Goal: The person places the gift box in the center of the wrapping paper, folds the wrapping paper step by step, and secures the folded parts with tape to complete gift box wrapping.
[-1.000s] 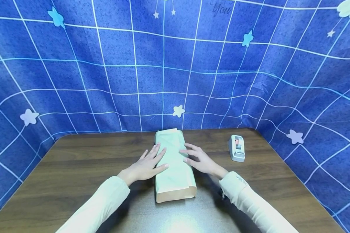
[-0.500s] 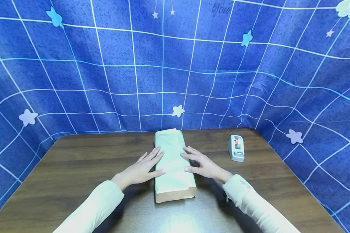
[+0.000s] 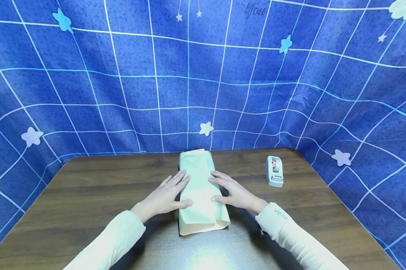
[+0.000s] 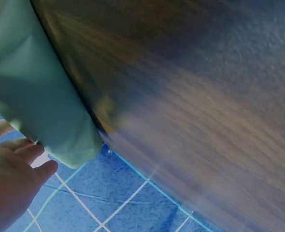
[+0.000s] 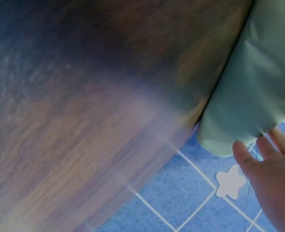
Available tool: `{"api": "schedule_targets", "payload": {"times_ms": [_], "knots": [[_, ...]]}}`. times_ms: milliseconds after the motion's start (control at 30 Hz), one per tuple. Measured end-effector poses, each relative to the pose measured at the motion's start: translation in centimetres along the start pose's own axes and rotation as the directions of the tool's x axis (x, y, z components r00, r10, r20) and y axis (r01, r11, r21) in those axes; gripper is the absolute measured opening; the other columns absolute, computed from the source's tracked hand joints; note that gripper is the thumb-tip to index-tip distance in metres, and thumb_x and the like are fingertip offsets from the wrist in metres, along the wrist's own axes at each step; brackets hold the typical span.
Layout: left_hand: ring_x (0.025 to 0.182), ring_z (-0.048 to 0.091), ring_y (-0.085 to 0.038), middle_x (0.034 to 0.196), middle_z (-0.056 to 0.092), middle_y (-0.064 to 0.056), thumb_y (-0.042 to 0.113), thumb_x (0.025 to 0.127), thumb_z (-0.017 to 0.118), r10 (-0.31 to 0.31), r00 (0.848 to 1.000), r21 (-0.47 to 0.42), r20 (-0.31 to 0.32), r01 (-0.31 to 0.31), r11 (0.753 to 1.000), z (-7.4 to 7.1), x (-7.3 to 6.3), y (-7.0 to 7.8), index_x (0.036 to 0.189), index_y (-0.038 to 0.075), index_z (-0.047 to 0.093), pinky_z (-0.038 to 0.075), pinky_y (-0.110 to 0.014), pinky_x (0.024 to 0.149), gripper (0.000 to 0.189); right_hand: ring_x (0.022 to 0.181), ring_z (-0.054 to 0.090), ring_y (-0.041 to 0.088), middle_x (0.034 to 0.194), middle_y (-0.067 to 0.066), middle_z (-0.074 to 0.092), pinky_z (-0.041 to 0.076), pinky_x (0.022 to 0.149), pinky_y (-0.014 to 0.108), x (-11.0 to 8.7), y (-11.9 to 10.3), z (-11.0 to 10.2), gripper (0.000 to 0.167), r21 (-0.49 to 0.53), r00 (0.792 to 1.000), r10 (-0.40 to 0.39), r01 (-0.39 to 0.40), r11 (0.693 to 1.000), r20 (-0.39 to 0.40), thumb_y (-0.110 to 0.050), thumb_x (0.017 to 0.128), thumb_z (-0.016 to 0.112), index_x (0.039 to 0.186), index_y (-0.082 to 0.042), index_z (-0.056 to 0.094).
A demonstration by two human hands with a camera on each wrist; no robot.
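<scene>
Package, pale green, long, lying lengthwise mid-surface; near-end edge bowed. Left hand: fingers spread, resting on the package's left edge, ungripped. Right hand: fingers extended, likewise at its right edge. Tape dispenser: pale, well apart, right. Surface: brown wood-grain. Curtain: blue, white-gridded, starred, behind.

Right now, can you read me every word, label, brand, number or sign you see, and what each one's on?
"You": dark script on the blue fabric backdrop with gridlines and stars.
Small dark lettering on the white fabric cuff of the right sleeve: too small and blurred to read reliably.
No text can be made out on the long pale green paper packet or the small pale grey plastic device.
</scene>
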State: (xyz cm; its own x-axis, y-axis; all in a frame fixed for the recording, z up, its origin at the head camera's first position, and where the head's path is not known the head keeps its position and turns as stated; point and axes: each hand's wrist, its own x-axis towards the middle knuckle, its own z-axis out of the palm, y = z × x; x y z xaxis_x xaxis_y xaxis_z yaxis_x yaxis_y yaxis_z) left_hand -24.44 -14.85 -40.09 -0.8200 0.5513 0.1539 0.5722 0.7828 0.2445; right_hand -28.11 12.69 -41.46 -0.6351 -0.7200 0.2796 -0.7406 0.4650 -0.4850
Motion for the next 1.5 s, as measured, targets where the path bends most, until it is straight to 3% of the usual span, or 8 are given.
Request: {"api": "schedule_targets", "payload": {"times_ms": [200, 433, 667, 800, 1133, 1367, 1500], "knots": [[0.139, 0.019, -0.031, 0.151, 0.020, -0.017, 0.055, 0.085, 0.053, -0.015, 1.000, 0.013, -0.027, 0.015, 1.000, 0.1, 0.1, 0.3, 0.142, 0.004, 0.029, 0.018, -0.052, 0.110, 0.080, 0.135, 0.028, 0.027, 0.146, 0.013, 0.031, 0.029, 0.106, 0.048, 0.3, -0.2, 0.3, 0.059, -0.082, 0.999, -0.015, 0.012, 0.997, -0.039, -0.033, 0.084, 0.064, 0.134, -0.009, 0.044], [0.139, 0.022, -0.031, 0.150, 0.022, -0.017, 0.057, 0.085, 0.051, -0.002, 0.998, 0.058, -0.055, 0.005, 0.998, 0.5, 0.0, 0.1, 0.142, 0.004, 0.031, 0.018, -0.051, 0.111, 0.080, 0.137, 0.024, 0.029, 0.147, 0.013, 0.029, 0.028, 0.106, 0.050, 0.5, -0.6, 0.5, 0.064, -0.136, 0.999, -0.021, 0.015, 0.991, -0.043, -0.032, 0.083, 0.066, 0.137, -0.007, 0.040], [0.141, 0.013, -0.028, 0.153, 0.011, -0.014, 0.055, 0.086, 0.050, 0.019, 1.000, -0.035, 0.022, -0.018, 0.999, 0.1, -0.2, -0.5, 0.145, 0.009, 0.022, 0.013, -0.053, 0.111, 0.080, 0.138, 0.024, 0.028, 0.147, 0.011, 0.031, 0.028, 0.105, 0.053, 0.6, -0.8, 0.8, 0.061, -0.148, 0.998, 0.003, -0.011, 0.989, -0.056, -0.029, 0.085, 0.064, 0.136, -0.008, 0.041], [0.141, 0.013, -0.027, 0.153, 0.011, -0.014, 0.051, 0.086, 0.053, 0.024, 0.999, -0.042, 0.042, -0.022, 0.999, -0.2, -0.2, -0.4, 0.145, 0.008, 0.022, 0.013, -0.053, 0.111, 0.079, 0.138, 0.024, 0.029, 0.146, 0.011, 0.032, 0.029, 0.104, 0.055, 0.5, -0.7, 0.8, 0.060, -0.145, 0.998, 0.000, -0.010, 0.989, -0.066, -0.028, 0.085, 0.064, 0.136, -0.008, 0.041], [0.138, 0.022, -0.030, 0.150, 0.021, -0.016, 0.043, 0.081, 0.064, -0.035, 0.999, -0.017, -0.031, 0.035, 0.999, 0.0, 0.0, 0.4, 0.141, 0.005, 0.031, 0.018, -0.054, 0.110, 0.078, 0.130, 0.037, 0.027, 0.139, 0.012, 0.041, 0.038, 0.096, 0.053, 1.0, -0.8, 1.2, 0.059, -0.218, 0.989, -0.029, -0.003, 0.976, -0.145, -0.034, 0.080, 0.069, 0.129, -0.008, 0.048], [0.137, 0.027, -0.030, 0.148, 0.028, -0.016, 0.041, 0.079, 0.066, -0.057, 0.995, -0.002, -0.078, 0.057, 0.998, 0.4, 0.2, 0.7, 0.138, 0.005, 0.036, 0.020, -0.054, 0.109, 0.076, 0.130, 0.036, 0.027, 0.140, 0.011, 0.040, 0.037, 0.097, 0.052, 1.0, -1.0, 1.4, 0.064, -0.233, 0.991, -0.011, -0.021, 0.972, -0.136, -0.033, 0.076, 0.072, 0.129, -0.008, 0.047], [0.137, 0.025, -0.031, 0.148, 0.026, -0.017, 0.043, 0.079, 0.067, -0.054, 0.996, -0.021, -0.066, 0.053, 0.998, 0.2, 0.1, 0.7, 0.139, 0.004, 0.035, 0.019, -0.054, 0.109, 0.078, 0.130, 0.036, 0.026, 0.140, 0.010, 0.039, 0.038, 0.096, 0.050, 1.1, -1.1, 1.4, 0.068, -0.259, 0.992, 0.010, -0.043, 0.965, -0.127, -0.037, 0.073, 0.074, 0.129, -0.009, 0.046]]}}
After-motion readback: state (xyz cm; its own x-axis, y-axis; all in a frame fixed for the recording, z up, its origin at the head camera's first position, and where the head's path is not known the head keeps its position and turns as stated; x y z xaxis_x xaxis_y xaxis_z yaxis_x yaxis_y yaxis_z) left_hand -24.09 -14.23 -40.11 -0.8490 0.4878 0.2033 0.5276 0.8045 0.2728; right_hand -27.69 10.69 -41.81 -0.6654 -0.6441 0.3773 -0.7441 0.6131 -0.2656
